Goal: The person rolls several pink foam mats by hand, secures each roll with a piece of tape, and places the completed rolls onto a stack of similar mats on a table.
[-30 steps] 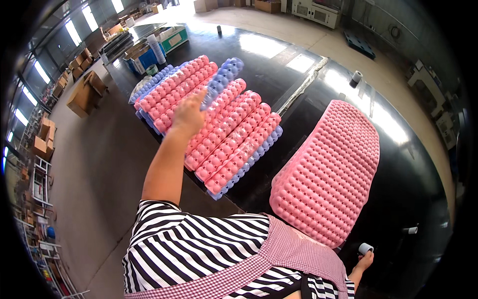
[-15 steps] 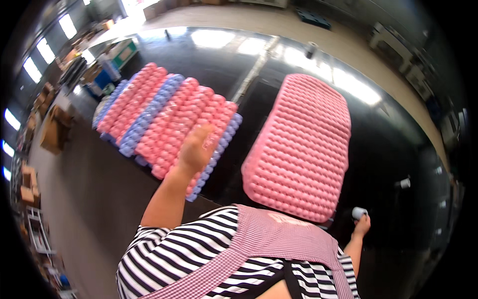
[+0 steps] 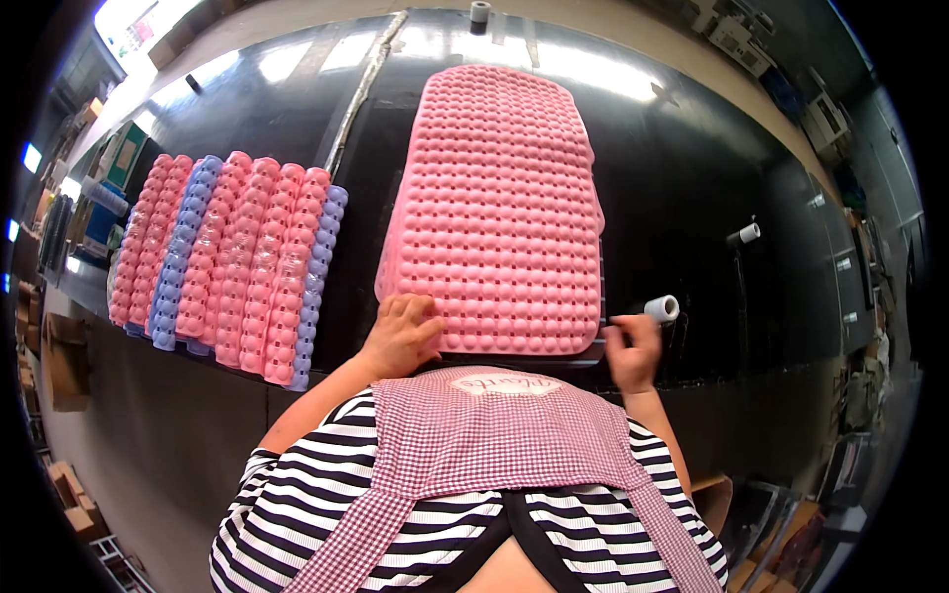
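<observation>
A stack of pink bumpy mats (image 3: 499, 212), like bath mats, lies flat on the black table in front of me. My left hand (image 3: 400, 334) is at the stack's near left corner, its fingers bent over the edge of the top mat. Just off the near right corner is my right hand (image 3: 635, 354), smeared by motion, with its fingers curled. A white roll (image 3: 661, 308) lies close beside that hand, apparently apart from it. Left of the stack sit several rolled mats (image 3: 232, 267), pink and blue, in clear wrap.
The black table (image 3: 692, 198) curves away ahead. Another white roll (image 3: 743, 233) lies farther right, and one stands at the far edge (image 3: 480, 12). A pale strip (image 3: 366, 84) crosses the table. Cardboard boxes (image 3: 67, 361) stand on the floor at left.
My left hand has gone from the rolled mats to the flat stack's near left corner. My right hand has let go of the white roll and moved left. The view has shifted.
</observation>
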Motion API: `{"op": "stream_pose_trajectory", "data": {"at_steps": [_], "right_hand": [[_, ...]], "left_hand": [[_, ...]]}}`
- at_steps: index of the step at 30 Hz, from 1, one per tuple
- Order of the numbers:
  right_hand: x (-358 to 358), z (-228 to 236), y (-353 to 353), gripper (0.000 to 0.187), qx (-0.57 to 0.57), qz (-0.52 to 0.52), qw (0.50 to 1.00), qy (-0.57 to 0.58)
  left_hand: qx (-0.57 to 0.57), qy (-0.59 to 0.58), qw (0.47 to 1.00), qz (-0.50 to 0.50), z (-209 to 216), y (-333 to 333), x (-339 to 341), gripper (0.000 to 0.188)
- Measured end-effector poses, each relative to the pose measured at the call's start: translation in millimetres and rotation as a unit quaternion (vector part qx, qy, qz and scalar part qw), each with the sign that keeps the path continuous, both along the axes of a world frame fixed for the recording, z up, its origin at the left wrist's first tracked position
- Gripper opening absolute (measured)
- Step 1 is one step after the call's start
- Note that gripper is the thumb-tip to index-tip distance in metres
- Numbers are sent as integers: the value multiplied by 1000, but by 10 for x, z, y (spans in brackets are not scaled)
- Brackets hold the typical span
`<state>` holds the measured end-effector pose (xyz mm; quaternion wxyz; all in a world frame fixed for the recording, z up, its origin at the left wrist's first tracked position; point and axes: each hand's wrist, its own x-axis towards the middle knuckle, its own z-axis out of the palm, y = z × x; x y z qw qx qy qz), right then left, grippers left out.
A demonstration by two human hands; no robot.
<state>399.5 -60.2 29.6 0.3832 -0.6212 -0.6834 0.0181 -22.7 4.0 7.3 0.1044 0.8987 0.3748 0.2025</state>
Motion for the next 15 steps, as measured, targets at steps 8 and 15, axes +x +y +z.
{"op": "stream_pose_trajectory", "data": {"at_steps": [8,15], "right_hand": [[-577,53,115,46,-150,173,970,-80],[-389,86,326,24,-258,232,938,3]], "left_hand": [[-102,12,995,19,170,52,88,39],[-131,2,989,67,283,215,217,13]]}}
